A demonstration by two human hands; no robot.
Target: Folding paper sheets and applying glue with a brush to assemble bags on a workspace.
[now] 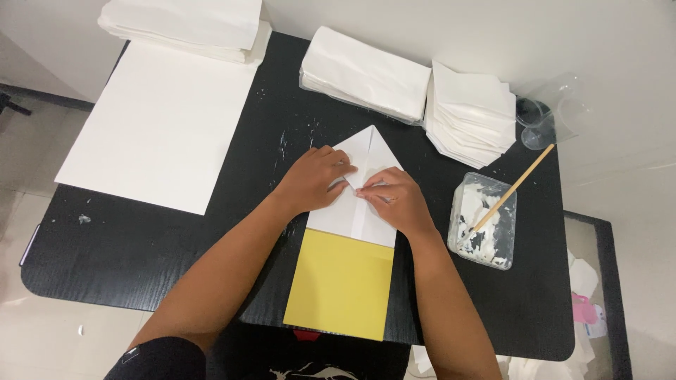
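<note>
A white sheet of paper (366,151) lies on the black table (141,253), its far end folded to a point. My left hand (310,179) presses flat on the sheet's left side. My right hand (394,200) pinches a folded flap near the sheet's middle, fingertips meeting those of the left hand. A yellow card (341,285) lies under the sheet's near end and reaches the table's front edge.
A large white sheet (162,119) lies at the left, with a stack of white paper (190,24) behind it. Two stacks of folded white paper (366,74) (470,112) stand at the back. At the right, a clear tray of white paste (486,222) holds a wooden stick (517,184). Clear cups (542,119) stand behind it.
</note>
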